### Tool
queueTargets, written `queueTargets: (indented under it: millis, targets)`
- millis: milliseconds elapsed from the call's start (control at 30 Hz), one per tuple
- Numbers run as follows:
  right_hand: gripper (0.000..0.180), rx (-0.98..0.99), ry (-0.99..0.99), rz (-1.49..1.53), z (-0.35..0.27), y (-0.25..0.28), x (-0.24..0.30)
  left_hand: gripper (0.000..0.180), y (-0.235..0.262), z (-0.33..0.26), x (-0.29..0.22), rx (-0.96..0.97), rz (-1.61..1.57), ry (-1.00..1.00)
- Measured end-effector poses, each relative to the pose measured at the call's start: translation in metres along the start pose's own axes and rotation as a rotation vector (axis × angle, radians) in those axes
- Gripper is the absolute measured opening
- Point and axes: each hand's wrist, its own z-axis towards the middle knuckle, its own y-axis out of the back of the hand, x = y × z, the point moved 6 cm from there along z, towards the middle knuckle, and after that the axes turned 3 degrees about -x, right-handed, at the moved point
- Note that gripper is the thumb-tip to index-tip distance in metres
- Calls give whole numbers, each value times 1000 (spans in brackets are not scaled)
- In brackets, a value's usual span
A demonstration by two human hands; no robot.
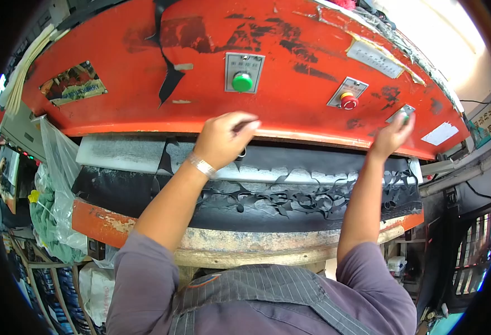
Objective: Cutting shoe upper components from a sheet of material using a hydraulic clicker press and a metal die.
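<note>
My left hand [224, 138] is curled above the black sheet material, a metal bracelet on its wrist. Its thumb and forefinger bend toward each other with a gap between. A small metal ring-like edge [242, 154] shows just beneath it; whether the hand touches it is unclear. My right hand [391, 135] is raised at the red machine front, fingers apart, by a small plate with a green button [405, 119]. Below both arms lies the black sheet [240, 219], its cut part a web of ragged holes and thin strips, over a pale board [120, 152].
The red machine beam [290, 106] spans the far side, carrying a large green button [242, 82] and a red knob [349, 101]. A worn ledge [256, 240] runs along the near side. Clear plastic [61, 162] and green bundles [47, 223] hang at left.
</note>
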Motion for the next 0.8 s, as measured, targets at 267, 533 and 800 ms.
queueTargets:
  millis: [267, 533, 800]
  targets:
    - [71, -71, 29, -401, 83, 20, -40, 37, -36, 60, -60, -12, 595, -274]
    - [57, 1634, 252, -30, -177, 54, 139, 33, 10, -158, -18, 501, 522, 326]
    - [39, 1763, 332, -183, -272, 73, 191, 21, 17, -221, -43, 207, 688, 225]
